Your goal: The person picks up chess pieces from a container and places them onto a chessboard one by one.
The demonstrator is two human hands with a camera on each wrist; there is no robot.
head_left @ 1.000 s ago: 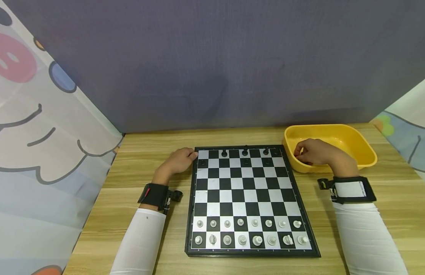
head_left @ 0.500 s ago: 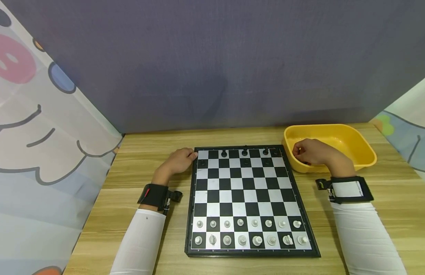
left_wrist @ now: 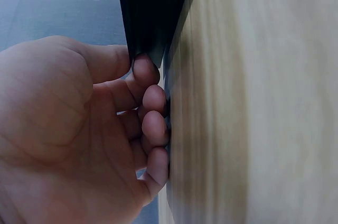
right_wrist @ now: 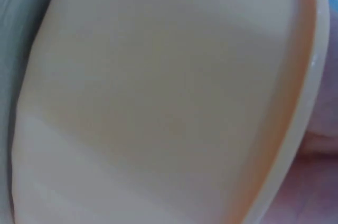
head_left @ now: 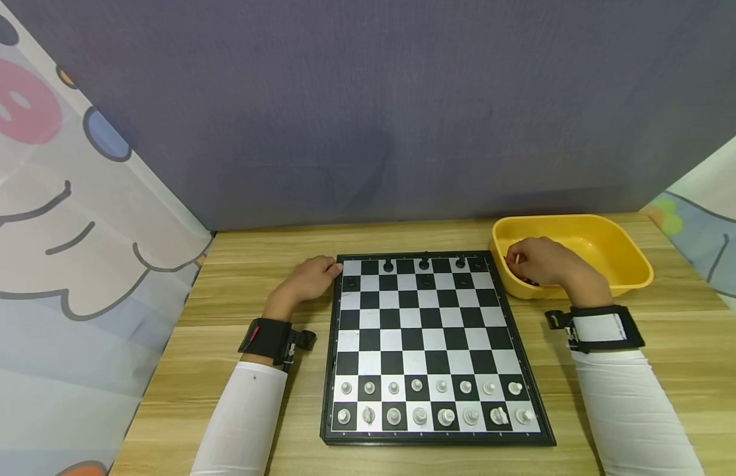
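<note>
My left hand (head_left: 311, 277) pinches the far left corner of the chessboard (head_left: 391, 340). In the left wrist view, the thumb lies against the board's dark edge (left_wrist: 153, 12) and the fingers curl below it. My right hand (head_left: 549, 261) reaches over the near left part of a yellow basin (head_left: 608, 261), fingers bent down inside. Small dark pieces (head_left: 530, 282) show under it; whether the fingertips hold one is hidden. White chess pieces (head_left: 420, 415) fill the two near rows. Several black chess pieces (head_left: 388, 266) stand in the two far rows.
The basin stands on the wooden table (head_left: 671, 370) just right of the board's far corner. A grey panel (head_left: 368, 119) rises behind the table. Its outer wall fills most of the right wrist view. A printed cloth (head_left: 94, 330) hangs at the left.
My right hand has shifted slightly left within the basin, and more of the dark pieces shows beneath it. The left hand and the board have stayed put.
</note>
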